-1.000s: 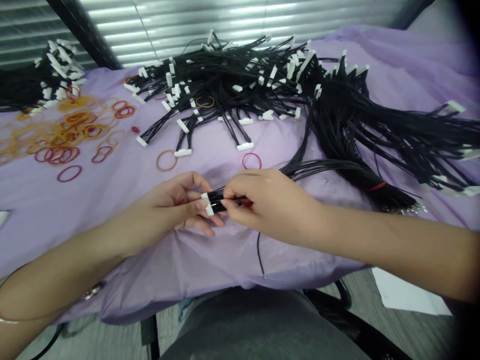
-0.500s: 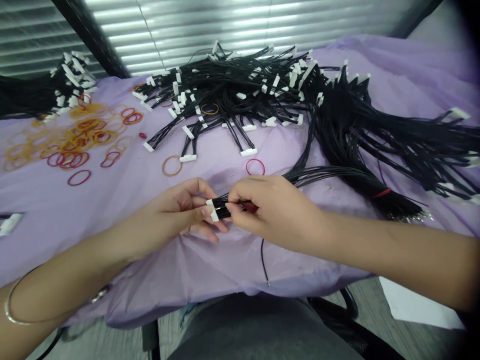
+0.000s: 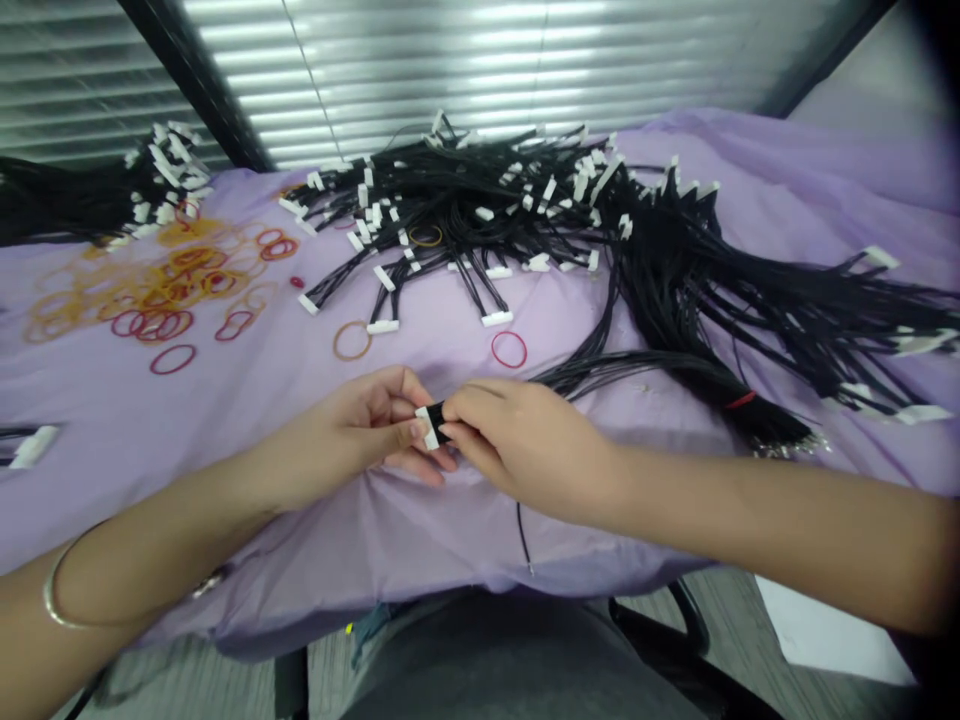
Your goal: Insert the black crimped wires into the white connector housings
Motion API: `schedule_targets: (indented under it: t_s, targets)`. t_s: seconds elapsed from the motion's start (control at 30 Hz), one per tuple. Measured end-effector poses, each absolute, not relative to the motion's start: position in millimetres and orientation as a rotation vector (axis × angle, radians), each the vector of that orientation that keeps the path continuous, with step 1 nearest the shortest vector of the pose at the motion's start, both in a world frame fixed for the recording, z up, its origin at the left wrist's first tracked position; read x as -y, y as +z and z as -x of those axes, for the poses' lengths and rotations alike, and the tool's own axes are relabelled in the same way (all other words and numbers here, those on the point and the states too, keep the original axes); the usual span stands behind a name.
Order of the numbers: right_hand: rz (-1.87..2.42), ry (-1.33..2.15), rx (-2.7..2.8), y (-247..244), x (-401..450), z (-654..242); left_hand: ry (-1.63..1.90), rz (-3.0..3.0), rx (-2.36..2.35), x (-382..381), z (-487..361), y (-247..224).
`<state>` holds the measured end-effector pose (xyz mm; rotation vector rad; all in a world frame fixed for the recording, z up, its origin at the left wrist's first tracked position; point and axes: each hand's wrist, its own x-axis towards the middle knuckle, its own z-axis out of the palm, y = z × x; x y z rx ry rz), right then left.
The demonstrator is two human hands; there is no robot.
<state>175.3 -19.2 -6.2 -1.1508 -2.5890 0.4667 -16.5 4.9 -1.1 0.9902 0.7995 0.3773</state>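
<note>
Between my two hands is a small white connector [image 3: 427, 428] with several black wires running out of its right side. My left hand [image 3: 382, 425] pinches the connector between thumb and fingers. My right hand [image 3: 525, 440] is closed on the black wires [image 3: 438, 424] right beside the connector; its fingertips hide most of them. One loose black wire [image 3: 524, 535] with a bare metal tip hangs down below my right hand. More black wires [image 3: 592, 372] trail from behind that hand toward the bundle at the right.
A big heap of black wire harnesses [image 3: 480, 190] with white connectors lies at the back. Yellow and red rubber bands [image 3: 172, 285] are scattered at the left. At the right, a wire bundle tied with a red band [image 3: 741, 400] rests on the purple cloth [image 3: 300, 580].
My right hand has moved up against the white connector, covering wires and a metal tip that showed before. The whole view has shifted slightly.
</note>
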Motion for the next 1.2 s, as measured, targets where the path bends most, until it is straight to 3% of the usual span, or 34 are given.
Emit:
schedule_targets:
  t_s: [0.33, 0.5, 0.7, 1.03, 1.2]
  targets:
    - [0.901, 0.408, 2.501, -16, 16, -185, 0.387, -1.171, -0.810, 5, 16, 0]
    - [0.728, 0.291, 2.505, -13, 12, -191, 0.464, -1.815, -0.775, 6, 19, 1]
    - [0.737, 0.229, 2.381, -7, 15, -189, 0.902, -2.611, -0.883, 3, 24, -6]
    - [0.662, 0.202, 1.989, 9, 21, -196, 1.153, -2.663, -0.804, 1, 26, -11]
    - [0.876, 0.291, 2.508, 15, 16, -203, 1.246, -2.767, -0.671, 4, 27, -8]
